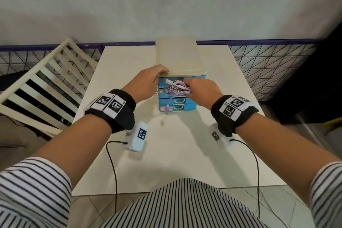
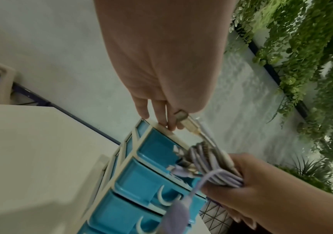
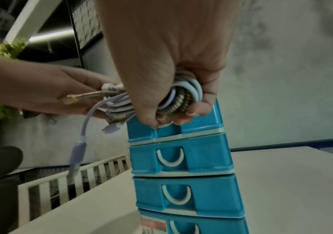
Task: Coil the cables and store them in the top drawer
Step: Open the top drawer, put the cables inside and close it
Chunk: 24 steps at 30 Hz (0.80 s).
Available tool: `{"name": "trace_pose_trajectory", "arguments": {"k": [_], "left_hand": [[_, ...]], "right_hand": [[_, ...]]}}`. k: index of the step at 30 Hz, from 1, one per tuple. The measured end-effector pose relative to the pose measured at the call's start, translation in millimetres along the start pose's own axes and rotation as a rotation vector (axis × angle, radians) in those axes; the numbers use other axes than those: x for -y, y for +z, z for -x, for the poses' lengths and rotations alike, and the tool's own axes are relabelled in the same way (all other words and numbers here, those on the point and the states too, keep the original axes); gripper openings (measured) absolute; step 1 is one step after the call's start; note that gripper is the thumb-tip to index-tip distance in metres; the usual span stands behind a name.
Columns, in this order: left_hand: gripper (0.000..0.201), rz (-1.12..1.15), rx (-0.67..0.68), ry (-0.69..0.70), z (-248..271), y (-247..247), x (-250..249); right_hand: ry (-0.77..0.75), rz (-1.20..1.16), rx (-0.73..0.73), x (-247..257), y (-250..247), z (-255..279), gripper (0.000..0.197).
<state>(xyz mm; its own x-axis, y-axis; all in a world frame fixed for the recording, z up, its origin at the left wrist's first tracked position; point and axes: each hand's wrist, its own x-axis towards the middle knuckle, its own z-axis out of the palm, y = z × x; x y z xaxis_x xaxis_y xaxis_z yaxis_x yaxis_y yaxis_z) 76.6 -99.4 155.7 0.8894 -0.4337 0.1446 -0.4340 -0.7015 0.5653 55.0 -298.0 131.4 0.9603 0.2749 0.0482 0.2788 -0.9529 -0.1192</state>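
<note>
A small drawer unit (image 1: 177,55) with a cream lid and blue drawers stands at the back middle of the white table (image 1: 185,144). Its top drawer (image 1: 162,83) is pulled out a little. My left hand (image 1: 150,79) grips the unit's front left corner, fingers on the frame edge (image 2: 161,123). My right hand (image 1: 200,89) holds a coiled bundle of purple, white and braided cables (image 1: 177,88) over the top drawer, fingertips against the drawer front (image 3: 201,125). One purple plug end (image 1: 166,110) dangles in front of the lower drawers.
A cream slatted chair (image 1: 46,83) stands left of the table. A black wire fence (image 1: 268,61) runs behind along the wall, and a dark object (image 1: 314,79) stands at the right. Green foliage (image 2: 301,63) shows in the left wrist view. Black wrist-camera leads (image 1: 112,172) hang over the table's front.
</note>
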Motion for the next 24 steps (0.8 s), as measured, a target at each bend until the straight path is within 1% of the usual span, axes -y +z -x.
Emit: {"name": "trace_pose_trajectory", "arguments": {"k": [2,4,7,9,11,13,15,17,19,20,22,24], "left_hand": [[0.034,0.028,0.004,-0.002,0.9,-1.2,2.1],[0.029,0.053,0.044,-0.004,0.9,-2.8,5.9],[0.013,0.011,0.170,0.005,0.6,-5.4,10.9],[0.008,-0.056,0.257,0.002,1.4,-7.3,11.7],[0.013,-0.069,0.322,0.002,2.2,-8.1,9.7],[0.019,-0.035,0.349,-0.018,2.4,-10.1,6.1],[0.022,0.026,0.391,-0.083,2.2,-14.0,1.2],[0.025,0.065,0.497,-0.152,2.7,-19.8,-7.6],[0.031,0.015,0.591,-0.174,2.3,-22.7,-15.5],[0.031,-0.012,0.611,-0.182,1.8,-23.6,-18.2],[0.031,-0.049,0.625,-0.201,0.3,-24.5,-19.9],[0.031,-0.055,0.640,-0.196,-0.8,-24.3,-19.3]], "right_hand": [[-0.001,-0.007,0.012,1.5,-2.8,12.9,0.020],[-0.013,-0.005,0.034,4.2,-3.6,31.5,0.020],[-0.007,-0.060,0.066,6.9,-6.6,57.4,0.022],[0.009,-0.086,0.081,7.3,-11.7,62.2,0.020],[0.028,-0.126,0.078,5.8,-18.4,59.0,0.013],[0.043,-0.201,0.049,4.0,-26.2,53.8,0.015],[0.063,-0.269,0.013,1.2,-34.2,49.5,0.019],[0.100,-0.297,-0.015,-2.0,-41.7,46.6,0.019],[0.135,-0.297,-0.028,-5.4,-45.9,44.4,0.019],[0.155,-0.295,-0.024,-6.3,-46.9,43.3,0.018],[0.206,-0.282,-0.005,-7.3,-46.4,40.1,0.018],[0.263,-0.212,0.023,-7.4,-43.7,34.5,0.020]]}}
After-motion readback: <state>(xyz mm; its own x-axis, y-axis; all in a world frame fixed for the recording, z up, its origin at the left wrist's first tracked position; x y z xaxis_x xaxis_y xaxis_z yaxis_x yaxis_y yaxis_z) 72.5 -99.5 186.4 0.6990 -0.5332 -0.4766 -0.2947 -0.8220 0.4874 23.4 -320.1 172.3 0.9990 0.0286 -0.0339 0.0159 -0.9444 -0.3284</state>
